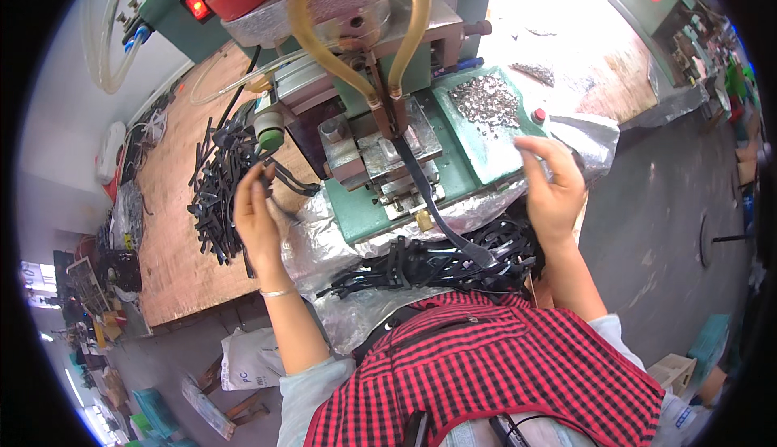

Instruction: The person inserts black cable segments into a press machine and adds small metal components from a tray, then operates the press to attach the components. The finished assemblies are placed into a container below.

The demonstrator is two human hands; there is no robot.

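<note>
Reaching: your left hand [257, 219] is out over the left side of the work, fingers curled around the end of a thin black flat strap [285, 177] that runs off to the right toward the machine; the hand is grasping it.
Left wrist: you wear a slim silver bangle [278, 292] just below that hand.
Pile by the left hand: a loose heap of short black flat straps [217, 188] lies on the brown wooden surface [174, 261], touching your fingers' left side and spreading up toward the machine.
Right hand: your right hand [554, 192] hangs at the front right corner of the machine, fingers spread and half bent, palm turned toward you; it is released and grips nothing that you can see.
Tray by the right hand: a green flat metal tray [486, 144] sits just beside that hand's fingertips, and a heap of small silvery metal bits [486, 101] lies in its upper part.
Between the hands: a green and grey metal bench press [380, 135] stands on crinkled silver foil sheeting [312, 241]; one long black strap [433, 204] comes out of its clamp and slants down to the right.
Nearest you: a tangle of black straps [437, 265] rests on the foil at the surface edge, just above your red and black checked shirt [494, 366].
</note>
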